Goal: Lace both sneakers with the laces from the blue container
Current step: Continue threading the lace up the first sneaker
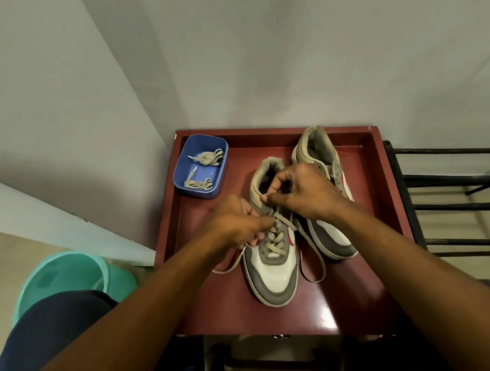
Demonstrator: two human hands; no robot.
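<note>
The red table [354, 303] has a raised rim, and all the task's things sit on it. The near sneaker [276, 275] is in the middle with its toe toward the person. The far sneaker [331, 237] sits just beside it on the right, a bit farther back. Both shoes look light and a bit floppy on top, with firm soles, so a hand on the side or the heel should keep one steady. The blue container [203, 136] is at the far left corner of the table, and two bundled spare laces [209, 157] lie inside it. The left hand [235, 225] pinches the lace [274, 243] on the left side of the near sneaker, about halfway up the holes. The right hand [304, 191] is curled over the top of the tongue, and its fingertips pinch what looks like the other end of the lace. The lace is flat, soft and bendy. It will flop and twist, so I think it is best held close to its stiff tip to poke it through a hole. Its loose parts trail on the table on both sides of the shoe. The hands hide the top holes, so I cannot tell how many are done. The right hand also covers part of the far sneaker, and I see no lace in it. The lace tips in the hands are hidden too.
</note>
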